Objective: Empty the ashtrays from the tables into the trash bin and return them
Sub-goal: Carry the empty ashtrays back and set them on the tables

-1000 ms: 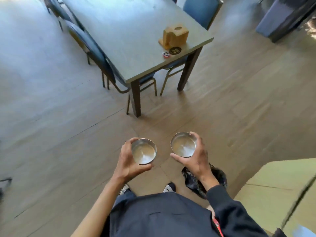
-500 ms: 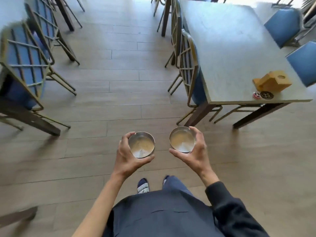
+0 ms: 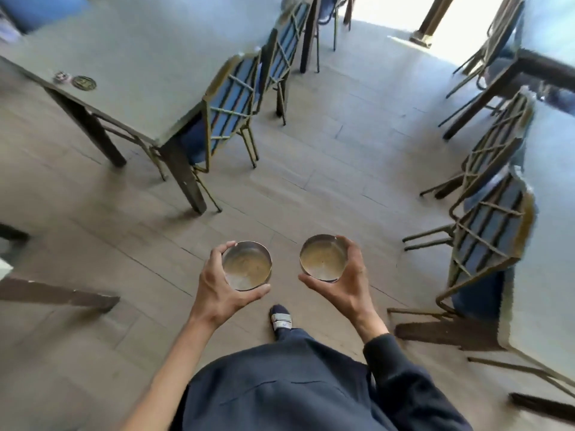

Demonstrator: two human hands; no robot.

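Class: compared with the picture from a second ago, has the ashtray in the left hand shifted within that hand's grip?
No. The left ashtray sits in the left hand as before; only the room around it changed.

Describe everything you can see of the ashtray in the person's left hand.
The left ashtray is a small round dish of shiny metal with a low straight wall and a flat bottom. It looks empty, with only a dull brownish film inside. It is held about level, mouth up, above the wooden floor. The left hand grips its rim, thumb on the near side.
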